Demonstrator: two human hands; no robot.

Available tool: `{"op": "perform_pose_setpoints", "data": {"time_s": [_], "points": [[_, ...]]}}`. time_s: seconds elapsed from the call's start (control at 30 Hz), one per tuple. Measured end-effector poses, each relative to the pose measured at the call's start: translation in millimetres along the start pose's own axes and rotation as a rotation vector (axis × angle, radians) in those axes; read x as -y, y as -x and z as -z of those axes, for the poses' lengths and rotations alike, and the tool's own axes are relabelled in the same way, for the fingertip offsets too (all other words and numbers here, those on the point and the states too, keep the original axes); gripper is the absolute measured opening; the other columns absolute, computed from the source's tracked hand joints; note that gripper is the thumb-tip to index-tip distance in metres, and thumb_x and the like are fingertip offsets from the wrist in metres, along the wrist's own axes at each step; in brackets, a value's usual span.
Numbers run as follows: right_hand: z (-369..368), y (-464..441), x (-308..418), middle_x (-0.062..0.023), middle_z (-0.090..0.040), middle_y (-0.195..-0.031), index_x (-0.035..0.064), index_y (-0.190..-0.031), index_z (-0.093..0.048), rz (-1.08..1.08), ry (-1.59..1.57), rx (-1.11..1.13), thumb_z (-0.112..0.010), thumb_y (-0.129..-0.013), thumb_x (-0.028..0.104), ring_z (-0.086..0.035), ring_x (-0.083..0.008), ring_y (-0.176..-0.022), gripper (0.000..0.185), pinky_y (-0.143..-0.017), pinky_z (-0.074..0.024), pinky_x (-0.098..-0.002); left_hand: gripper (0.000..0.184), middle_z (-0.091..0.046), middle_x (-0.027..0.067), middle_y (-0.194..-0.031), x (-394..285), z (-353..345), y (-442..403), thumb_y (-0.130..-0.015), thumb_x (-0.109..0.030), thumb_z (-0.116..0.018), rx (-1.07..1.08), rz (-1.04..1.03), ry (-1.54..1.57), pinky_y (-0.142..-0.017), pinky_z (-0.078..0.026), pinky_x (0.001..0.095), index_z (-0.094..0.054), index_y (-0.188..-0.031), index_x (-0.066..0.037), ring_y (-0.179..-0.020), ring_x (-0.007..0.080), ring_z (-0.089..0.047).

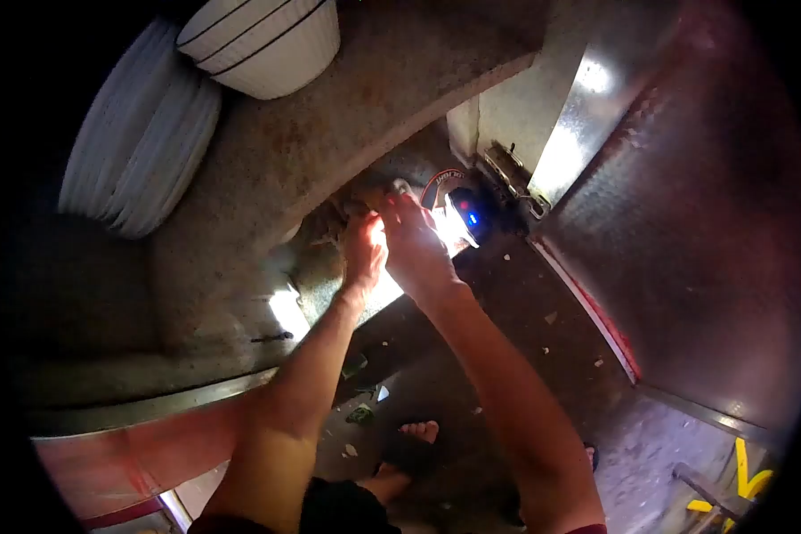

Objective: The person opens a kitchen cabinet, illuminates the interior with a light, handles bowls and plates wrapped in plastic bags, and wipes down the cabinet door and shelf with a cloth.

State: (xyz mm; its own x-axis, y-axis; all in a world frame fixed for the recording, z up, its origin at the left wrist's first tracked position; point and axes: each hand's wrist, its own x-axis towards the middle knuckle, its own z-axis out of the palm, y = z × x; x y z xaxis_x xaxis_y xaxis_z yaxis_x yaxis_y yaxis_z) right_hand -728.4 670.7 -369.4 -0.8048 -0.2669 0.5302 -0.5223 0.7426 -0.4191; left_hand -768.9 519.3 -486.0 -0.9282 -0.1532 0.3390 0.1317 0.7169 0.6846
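Under the rough ledge (356, 125), the left hand (363, 251) and right hand (414, 247) are close together, fingers bent; glare hides whether they grip anything. Just beside the right hand is a lit lamp (468, 214), probably light, stiff and hard-shelled, best held by its dark side, off the bright face.
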Motion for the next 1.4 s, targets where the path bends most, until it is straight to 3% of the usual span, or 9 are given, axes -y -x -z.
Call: {"op": "perform_pose_setpoints", "data": {"time_s": [0.13, 0.23, 0.63, 0.77, 0.83, 1.13, 1.17, 1.33, 1.4], "points": [[19.4, -24.8, -4.2, -0.0198, -0.042, -0.135, 0.0003, -0.133, -0.038, -0.431, -0.452, 0.585, -0.056, -0.081, 0.012, -0.037, -0.0365, -0.129, 0.057, -0.104, -0.0364, -0.0438, 0.010, -0.064, 0.0079, -0.087, -63.7, 39.5, 9.2, -0.080, -0.008, -0.062, -0.111, -0.406, -0.187, -0.071, -0.048, 0.0398, -0.061, -0.090, -0.009, -0.083, 0.0284, -0.061], [-46.5, -8.9, -10.3, -0.0210, -0.035, -0.142, -0.0004, -0.138, -0.032, -0.164, 0.152, 0.275, -0.056, -0.080, 0.011, -0.032, -0.0394, -0.132, 0.064, -0.104, -0.0358, -0.0467, 0.022, -0.063, 0.0099, -0.099, -35.8, 18.0, -15.4, -0.080, -0.008, -0.063, 0.001, -0.348, -0.051, -0.084, -0.045, 0.0423, -0.060, -0.102, -0.008, -0.094, 0.0292, -0.060], [-12.8, 9.5, 20.5, -0.0216, -0.048, -0.129, 0.0083, -0.128, -0.047, -0.345, -0.448, 0.387, -0.051, -0.088, 0.018, -0.052, -0.0403, -0.112, 0.041, -0.091, -0.0450, -0.0478, 0.044, -0.039, 0.0123, -0.141, -36.2, 63.9, 33.7, -0.089, -0.031, -0.051, 0.158, -0.097, -0.459, -0.096, -0.024, 0.0729, -0.049, -0.131, -0.022, -0.135, 0.0351, -0.028], [-6.9, 51.7, 66.6, -0.0209, -0.054, -0.120, 0.0074, -0.119, -0.052, -0.530, -0.556, 0.344, -0.048, -0.091, 0.020, -0.055, -0.0394, -0.107, 0.032, -0.092, -0.0429, -0.0483, 0.050, -0.034, 0.0210, -0.143, -85.1, 117.8, 105.6, -0.091, -0.026, -0.045, 0.296, 0.248, -0.423, -0.097, -0.023, 0.0726, -0.037, -0.140, -0.022, -0.135, 0.0457, -0.024], [-12.1, 79.6, 70.5, -0.0217, -0.050, -0.125, 0.0053, -0.116, -0.055, -0.067, -0.228, 0.190, -0.050, -0.088, 0.019, -0.045, -0.0392, -0.121, 0.031, -0.102, -0.0361, -0.0480, 0.049, -0.035, 0.0234, -0.141, -80.6, 130.5, 130.2, -0.093, -0.022, -0.040, 0.305, 0.128, -0.301, -0.103, -0.022, 0.0668, -0.035, -0.140, -0.009, -0.134, 0.0480, -0.024], [-27.0, 44.2, 55.3, -0.0115, -0.041, -0.136, 0.0106, -0.116, -0.057, -0.133, -0.237, 0.362, -0.050, -0.086, 0.014, -0.037, -0.0303, -0.129, 0.031, -0.106, -0.0334, -0.0432, 0.054, -0.035, 0.0207, -0.143, -38.8, 95.3, 79.9, -0.096, -0.041, -0.038, 0.095, 0.256, -0.209, -0.106, -0.020, 0.0611, -0.040, -0.138, -0.007, -0.136, 0.0412, -0.025], [-28.6, 35.4, 55.5, -0.0121, -0.041, -0.136, 0.0110, -0.116, -0.057, -0.232, -0.315, 0.340, -0.049, -0.087, 0.014, -0.036, -0.0306, -0.130, 0.031, -0.105, -0.0335, -0.0438, 0.052, -0.042, 0.0172, -0.138, -23.2, 91.2, 67.8, -0.093, -0.042, -0.044, 0.142, -0.014, -0.454, -0.107, -0.024, 0.0573, -0.046, -0.134, -0.010, -0.134, 0.0393, -0.031], [-41.3, 36.0, 54.4, -0.0144, -0.046, -0.130, 0.0090, -0.120, -0.054, -0.238, -0.176, 0.287, -0.047, -0.089, 0.013, -0.039, -0.0331, -0.127, 0.032, -0.102, -0.0361, -0.0452, 0.042, -0.056, 0.0058, -0.122, 31.0, 83.4, 21.3, -0.076, -0.027, -0.061, 0.286, 0.335, -0.087, -0.098, -0.028, 0.0603, -0.057, -0.116, -0.015, -0.120, 0.0289, -0.046], [-33.5, 45.1, 58.1, -0.0147, -0.049, -0.127, 0.0062, -0.121, -0.052, -0.285, -0.248, 0.290, -0.047, -0.089, 0.014, -0.041, -0.0341, -0.125, 0.033, -0.101, -0.0371, -0.0453, 0.044, -0.058, 0.0057, -0.119, -94.5, 105.5, 17.8, -0.073, -0.023, -0.063, 0.131, 0.295, -0.490, -0.098, -0.030, 0.0544, -0.057, -0.115, -0.012, -0.117, 0.0252, -0.048]]}}
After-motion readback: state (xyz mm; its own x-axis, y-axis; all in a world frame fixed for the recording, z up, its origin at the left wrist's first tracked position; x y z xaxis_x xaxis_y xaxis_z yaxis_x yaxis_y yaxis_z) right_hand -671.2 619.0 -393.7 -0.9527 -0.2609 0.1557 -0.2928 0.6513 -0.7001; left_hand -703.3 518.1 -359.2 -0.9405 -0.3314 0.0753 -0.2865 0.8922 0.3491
